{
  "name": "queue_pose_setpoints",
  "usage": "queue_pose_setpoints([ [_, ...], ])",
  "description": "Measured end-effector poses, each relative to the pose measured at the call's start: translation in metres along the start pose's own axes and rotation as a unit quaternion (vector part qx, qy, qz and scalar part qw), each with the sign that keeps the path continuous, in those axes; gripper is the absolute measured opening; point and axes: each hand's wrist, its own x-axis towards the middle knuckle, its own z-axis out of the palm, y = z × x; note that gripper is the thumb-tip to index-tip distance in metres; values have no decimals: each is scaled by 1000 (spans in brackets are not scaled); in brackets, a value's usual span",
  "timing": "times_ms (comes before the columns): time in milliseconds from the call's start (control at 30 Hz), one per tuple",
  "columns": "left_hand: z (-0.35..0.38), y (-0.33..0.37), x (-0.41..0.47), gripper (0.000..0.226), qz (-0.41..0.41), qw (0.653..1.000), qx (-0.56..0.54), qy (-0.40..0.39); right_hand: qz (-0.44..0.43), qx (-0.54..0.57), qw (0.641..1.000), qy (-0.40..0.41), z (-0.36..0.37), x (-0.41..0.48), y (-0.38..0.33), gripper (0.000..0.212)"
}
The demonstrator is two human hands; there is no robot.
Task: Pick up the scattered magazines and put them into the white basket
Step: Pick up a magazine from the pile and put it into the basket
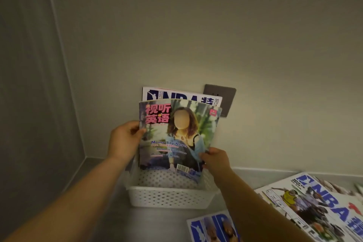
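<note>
"Two hands logged. State of each?"

"Left hand gripping the left edge of the English-study magazine, thumb on the cover, fingers behind. Right hand pinching the lower right corner of the same cover."

"Position of that magazine?"

"Upright, cover toward the camera, slightly bowed. Bottom edge down inside the white basket, top well above the rim. Contact with the basket bottom: cannot tell."

"Anything else in the basket?"

"One standing NBA magazine, directly behind the held one, up against the wall. Only its top title strip visible."

"Basket location?"

"On the grey floor, close to the wall and near the corner, below a dark socket plate — plate partly covered by the two standing magazines."

"Outside the basket?"

"Large NBA magazine flat on the floor to the right, near the wall. Smaller NBA magazine at the bottom edge of the view, partly hidden by the right forearm. More covers at the far right — blurred, count not readable."
</note>
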Motion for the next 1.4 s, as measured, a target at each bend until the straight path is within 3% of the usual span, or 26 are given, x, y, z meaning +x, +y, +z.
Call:
queue_pose_setpoints([
  [133,6,-20,9,8,-20,999,27,16,-12,-60,998,8,17,15,9,10],
  [267,15,-27,15,8,-29,999,23,39,-8,-69,997,23,25,21,15,22],
  [467,22,-36,15,21,-66,994,29,86,-114,-11,986,122,28,16,13,42],
  [600,26,-43,15,42,-95,995,37,20,-172,-14,985,10,28,13,14,36],
  [800,28,-45,15,31,-86,994,59,-44,-166,-125,972,-112,23,13,16,60],
  [867,27,-45,13,32,-76,991,82,-71,-185,-131,968,-105,22,11,13,58],
  [1000,25,-42,7,37,-60,991,60,-105,-231,-41,971,-49,17,11,6,38],
  [1100,26,-39,2,45,-59,992,12,-111,-194,29,978,-65,12,16,4,41],
  [1400,30,-38,-4,47,-65,993,-32,-94,-187,34,979,-74,20,29,-3,41],
])
